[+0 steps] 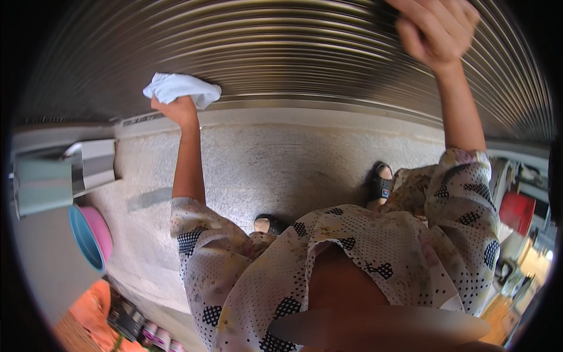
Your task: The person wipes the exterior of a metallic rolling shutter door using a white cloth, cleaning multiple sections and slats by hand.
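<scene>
My left hand (175, 110) is closed on a white cloth (186, 89). The bunched cloth lies against the lower part of a ribbed metal shutter (281, 53). My right hand (438, 32) is raised at the upper right, in front of the shutter's ribs. Its fingers are curled and partly cut off by the top edge, so whether they grip anything is hidden. A dark shadow falls on the ribs beside it.
Below the shutter runs a pale sill above a grey concrete floor (234, 158). To the left are a pale green box (44, 185), a pink-and-blue basin (94, 237) and orange fabric (94, 305). A red container (517, 213) stands at the right among clutter. My sandalled feet are on the floor.
</scene>
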Tool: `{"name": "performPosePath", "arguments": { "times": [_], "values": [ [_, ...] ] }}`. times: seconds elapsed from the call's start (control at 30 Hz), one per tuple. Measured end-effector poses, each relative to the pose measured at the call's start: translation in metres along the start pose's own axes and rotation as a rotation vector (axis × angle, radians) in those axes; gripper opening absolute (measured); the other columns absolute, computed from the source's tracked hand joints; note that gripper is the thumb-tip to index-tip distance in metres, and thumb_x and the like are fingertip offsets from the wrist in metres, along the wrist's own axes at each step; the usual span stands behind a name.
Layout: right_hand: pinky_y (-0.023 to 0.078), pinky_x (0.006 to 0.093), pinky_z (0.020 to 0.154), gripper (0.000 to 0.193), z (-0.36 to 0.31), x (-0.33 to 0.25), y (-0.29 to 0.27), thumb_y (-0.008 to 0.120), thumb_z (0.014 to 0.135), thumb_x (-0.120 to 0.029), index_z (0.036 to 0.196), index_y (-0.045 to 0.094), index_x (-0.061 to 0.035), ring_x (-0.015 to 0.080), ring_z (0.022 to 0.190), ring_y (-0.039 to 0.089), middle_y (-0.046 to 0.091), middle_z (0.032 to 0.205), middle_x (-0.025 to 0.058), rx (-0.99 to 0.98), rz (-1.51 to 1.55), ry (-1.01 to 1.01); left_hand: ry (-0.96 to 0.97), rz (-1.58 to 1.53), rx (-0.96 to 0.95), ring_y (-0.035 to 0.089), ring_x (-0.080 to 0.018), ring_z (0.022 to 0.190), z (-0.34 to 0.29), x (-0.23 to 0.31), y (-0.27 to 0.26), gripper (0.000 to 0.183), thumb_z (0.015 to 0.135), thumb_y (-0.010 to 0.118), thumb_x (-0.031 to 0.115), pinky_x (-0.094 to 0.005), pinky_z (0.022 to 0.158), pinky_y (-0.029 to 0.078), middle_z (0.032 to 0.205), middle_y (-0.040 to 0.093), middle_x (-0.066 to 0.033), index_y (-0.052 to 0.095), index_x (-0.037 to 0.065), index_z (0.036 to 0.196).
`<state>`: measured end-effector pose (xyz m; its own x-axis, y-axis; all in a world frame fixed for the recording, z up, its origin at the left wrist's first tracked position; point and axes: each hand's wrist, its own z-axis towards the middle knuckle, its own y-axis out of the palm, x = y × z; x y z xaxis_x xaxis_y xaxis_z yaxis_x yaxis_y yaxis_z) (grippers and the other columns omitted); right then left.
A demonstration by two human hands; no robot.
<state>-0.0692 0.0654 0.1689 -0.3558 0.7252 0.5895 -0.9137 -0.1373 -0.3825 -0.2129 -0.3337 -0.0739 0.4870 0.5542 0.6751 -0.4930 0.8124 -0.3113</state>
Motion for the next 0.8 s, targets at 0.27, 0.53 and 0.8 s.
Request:
{"name": "performPosePath", "arguments": {
  "times": [0.27, 0.53, 0.8],
  "values": [
    [0.033, 0.0289, 0.061, 0.017, 0.019, 0.0, 0.033, 0.061, 0.058, -0.014, 0.075, 0.065, -0.0136, 0.0119, 0.059, 0.051, 0.059, 0.068, -0.0053, 0.292, 0.145, 0.012, -0.345, -0.237, 0.018, 0.053, -0.0219, 0.101, -0.089, 0.024, 0.065, 0.048, 0.082, 0.066, 0.01, -0.032, 0.091, 0.042, 0.112, 0.052, -0.0114, 0.037, 0.002, 0.118],
    [0.033, 0.029, 0.061, 0.017, 0.017, -0.008, 0.038, 0.06, 0.058, -0.014, 0.074, 0.064, -0.0127, 0.0122, 0.058, 0.051, 0.059, 0.069, -0.0046, 0.328, 0.134, 0.002, -0.529, -0.571, -0.588, 0.057, -0.0187, 0.095, -0.19, 0.119, 0.136, 0.037, 0.084, 0.06, 0.013, -0.0339, 0.082, 0.048, 0.101, 0.058, -0.0093, 0.044, 0.004, 0.116],
    [0.034, 0.0296, 0.062, 0.018, 0.015, -0.006, 0.023, 0.06, 0.059, -0.014, 0.076, 0.065, -0.0125, 0.0127, 0.059, 0.052, 0.059, 0.069, -0.0041, 0.231, 0.147, 0.016, -1.073, -0.676, -0.567, 0.061, -0.0198, 0.089, -0.18, 0.114, 0.115, 0.035, 0.087, 0.059, 0.017, -0.0359, 0.073, 0.053, 0.102, 0.058, -0.0098, 0.043, 0.006, 0.115]
  ]
}}
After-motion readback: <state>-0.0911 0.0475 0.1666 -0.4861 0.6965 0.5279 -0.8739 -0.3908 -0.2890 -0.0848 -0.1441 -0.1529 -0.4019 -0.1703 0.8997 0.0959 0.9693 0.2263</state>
